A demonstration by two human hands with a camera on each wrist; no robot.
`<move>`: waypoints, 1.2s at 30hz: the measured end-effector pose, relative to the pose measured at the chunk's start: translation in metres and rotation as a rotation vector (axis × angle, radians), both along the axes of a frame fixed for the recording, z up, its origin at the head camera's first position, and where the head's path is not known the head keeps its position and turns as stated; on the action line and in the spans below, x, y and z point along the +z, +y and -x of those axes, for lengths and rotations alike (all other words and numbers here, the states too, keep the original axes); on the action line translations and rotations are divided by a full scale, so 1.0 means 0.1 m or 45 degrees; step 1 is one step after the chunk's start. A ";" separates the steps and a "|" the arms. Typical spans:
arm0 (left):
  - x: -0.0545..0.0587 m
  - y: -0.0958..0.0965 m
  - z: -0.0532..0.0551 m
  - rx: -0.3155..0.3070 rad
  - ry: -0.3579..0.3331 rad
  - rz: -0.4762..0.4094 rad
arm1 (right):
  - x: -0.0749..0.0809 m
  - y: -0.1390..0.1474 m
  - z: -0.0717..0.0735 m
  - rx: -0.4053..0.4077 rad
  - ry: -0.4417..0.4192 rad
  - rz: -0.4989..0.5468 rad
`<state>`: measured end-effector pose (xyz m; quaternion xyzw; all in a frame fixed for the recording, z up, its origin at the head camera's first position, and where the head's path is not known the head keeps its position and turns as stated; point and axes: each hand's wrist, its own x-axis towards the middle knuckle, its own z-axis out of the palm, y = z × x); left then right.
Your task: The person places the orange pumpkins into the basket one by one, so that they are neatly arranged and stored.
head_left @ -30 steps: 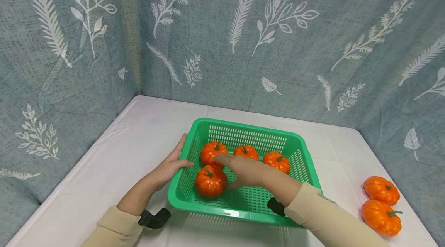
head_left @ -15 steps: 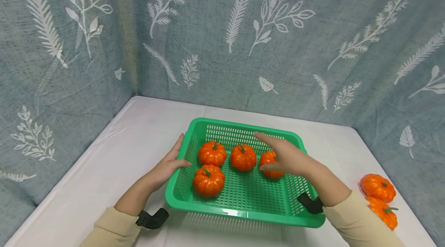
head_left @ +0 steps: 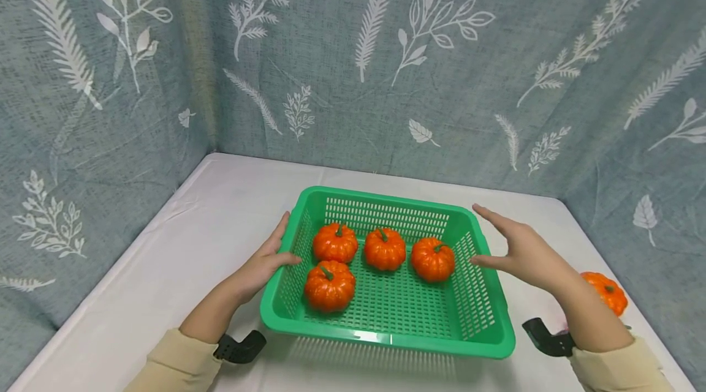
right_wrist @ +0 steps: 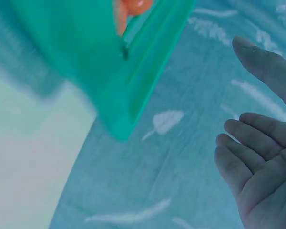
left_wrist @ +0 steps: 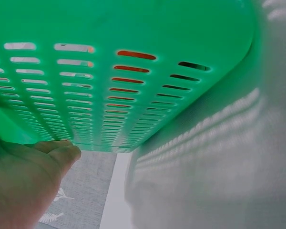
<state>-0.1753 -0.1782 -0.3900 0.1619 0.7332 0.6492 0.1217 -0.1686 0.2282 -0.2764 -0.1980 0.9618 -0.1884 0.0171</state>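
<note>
A green plastic basket (head_left: 380,338) with slotted walls stands on the white-covered table. In the head view my left hand (head_left: 263,269) holds its left side, thumb over the rim and fingers along the outer wall. The left wrist view shows those fingertips against the slotted wall (left_wrist: 86,95). My right hand (head_left: 521,251) is at the basket's right end with thumb and fingers spread, holding nothing. In the right wrist view a gap separates that hand (right_wrist: 267,162) from the basket. Inside lie several orange pumpkins: two at left (head_left: 335,244), one mid-back (head_left: 384,249), one at right (head_left: 432,260).
Another orange pumpkin (head_left: 605,293) rests on the table at the far right, partly behind my right forearm. Blue-grey curtains (head_left: 342,73) with white leaf prints rise behind and at both sides. White tabletop (head_left: 220,208) extends left of the basket.
My right hand has moved rightward from over the pumpkins at left to beyond the basket's right rim, its forearm now covering one far-right pumpkin. The left hand stays on the rim.
</note>
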 end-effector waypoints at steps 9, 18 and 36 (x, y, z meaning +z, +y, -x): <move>0.00 0.00 0.00 -0.001 -0.004 0.008 | -0.12 0.52 -0.15 -0.197 -0.004 -0.029; 0.00 -0.01 0.00 0.010 -0.008 0.034 | -0.33 1.01 -0.34 -0.419 -0.153 -0.085; 0.01 0.01 0.00 0.004 0.008 0.006 | -0.86 1.71 -0.74 -0.970 -0.523 -0.171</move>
